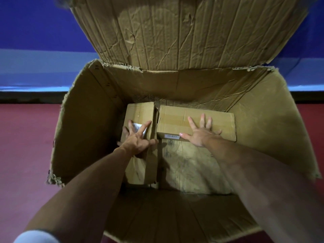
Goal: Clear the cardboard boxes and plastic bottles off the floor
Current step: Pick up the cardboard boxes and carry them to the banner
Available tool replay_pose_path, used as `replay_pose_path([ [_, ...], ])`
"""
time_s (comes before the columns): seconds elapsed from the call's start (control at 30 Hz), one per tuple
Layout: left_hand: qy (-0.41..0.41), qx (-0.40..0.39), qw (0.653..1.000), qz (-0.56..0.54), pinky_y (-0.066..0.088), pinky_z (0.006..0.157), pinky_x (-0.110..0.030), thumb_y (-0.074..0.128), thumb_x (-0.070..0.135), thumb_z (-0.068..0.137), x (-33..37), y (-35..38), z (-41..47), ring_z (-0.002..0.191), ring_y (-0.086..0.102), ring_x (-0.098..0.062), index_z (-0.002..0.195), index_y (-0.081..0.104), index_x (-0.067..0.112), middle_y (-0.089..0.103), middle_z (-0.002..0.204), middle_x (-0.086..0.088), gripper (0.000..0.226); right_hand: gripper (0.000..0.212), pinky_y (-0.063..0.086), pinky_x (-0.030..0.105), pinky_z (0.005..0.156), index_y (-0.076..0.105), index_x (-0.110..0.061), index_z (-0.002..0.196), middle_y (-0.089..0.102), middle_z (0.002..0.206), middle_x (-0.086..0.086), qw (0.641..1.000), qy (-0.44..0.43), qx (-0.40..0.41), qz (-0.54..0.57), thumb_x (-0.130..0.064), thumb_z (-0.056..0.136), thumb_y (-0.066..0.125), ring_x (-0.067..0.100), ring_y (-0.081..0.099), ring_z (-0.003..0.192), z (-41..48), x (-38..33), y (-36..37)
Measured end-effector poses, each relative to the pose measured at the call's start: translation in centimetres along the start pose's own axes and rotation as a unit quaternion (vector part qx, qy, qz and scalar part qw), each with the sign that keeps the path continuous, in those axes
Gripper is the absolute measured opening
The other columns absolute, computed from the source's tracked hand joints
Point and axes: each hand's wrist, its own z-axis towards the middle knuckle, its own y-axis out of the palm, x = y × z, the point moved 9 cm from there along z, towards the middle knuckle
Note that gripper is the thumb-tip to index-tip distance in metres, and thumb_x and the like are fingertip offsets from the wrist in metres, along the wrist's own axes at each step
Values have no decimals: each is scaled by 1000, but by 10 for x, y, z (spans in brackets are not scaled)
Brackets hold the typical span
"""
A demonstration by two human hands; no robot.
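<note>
- Head view: your left grip lies with its fingers spread over the narrow small box, fingertips on its white label.
- Your right grip rests flat, fingers splayed, on the wider small box just beside it.
- Both small boxes sit at the far end inside the large open box, which stands on the red floor.

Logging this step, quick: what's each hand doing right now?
Left hand: open, fingers spread on the narrow small box.
Right hand: open, flat on the wider small box.
</note>
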Motion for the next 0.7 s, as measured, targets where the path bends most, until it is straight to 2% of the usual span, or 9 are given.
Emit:
replay_pose_path([
  [0.1,-8,6,1000,-23,8,115,-72,75,60,77,-4,-1,3,147,-24,-42,146,10,66,-36,159,-4,95,90,2,77,110,-19,-44,154,-41,156,9,1000,-2,8,-3,-81,89,31,38,-32,146,3,-1,2],
  [0.2,-73,30,995,-56,10,116,-71,81,62,69,-18,-1,0,147,-22,-45,151,1,59,-42,156,-4,114,88,3,77,110,-19,-45,154,-40,157,9,1000,-5,14,-11,-81,89,31,38,-30,146,4,0,2],
  [0.27,-104,36,991,-76,14,117,-68,80,64,68,-25,5,-2,147,-16,-48,152,-4,57,-41,156,-5,118,88,4,77,110,-18,-45,153,-39,157,9,1000,-7,14,-16,-80,89,31,39,-30,146,3,0,3],
  [0.43,-87,58,994,18,18,112,-69,67,77,73,-22,1,-5,146,0,-51,150,-6,58,-30,161,-8,108,90,2,79,109,-20,-45,153,-40,157,10,999,-1,18,-28,-81,89,31,41,-32,145,4,0,5],
  [0.53,-92,98,988,74,25,111,-67,64,73,79,-26,-20,-13,143,10,-50,151,-1,58,-21,162,-10,98,89,3,79,109,-19,-44,154,-39,157,10,1000,-5,17,-24,-80,89,31,41,-31,145,5,-4,4],
  [0.7,-96,109,980,133,32,108,-66,63,74,79,-38,-34,-20,143,11,-52,152,-3,54,-19,161,-15,100,89,2,80,108,-18,-43,154,-38,158,10,1000,-11,20,-20,-81,89,29,41,-31,145,7,-9,3],
])
